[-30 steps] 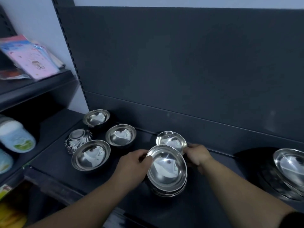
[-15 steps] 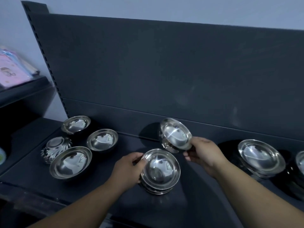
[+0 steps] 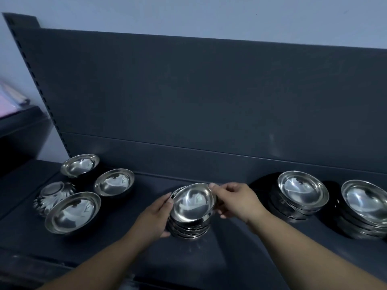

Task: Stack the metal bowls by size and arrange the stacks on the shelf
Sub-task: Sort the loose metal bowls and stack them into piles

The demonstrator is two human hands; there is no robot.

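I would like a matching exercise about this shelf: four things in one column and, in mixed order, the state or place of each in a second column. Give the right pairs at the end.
Column A
1. fluted bowl
2. top bowl
3. middle stack
4. far-right stack

Column B
a. gripped at its side by the left hand
b. lies upside down
c. cut by the right edge of the picture
d. tilted, pinched at its rim by the right hand

Pairs: 1-b, 2-d, 3-a, 4-c
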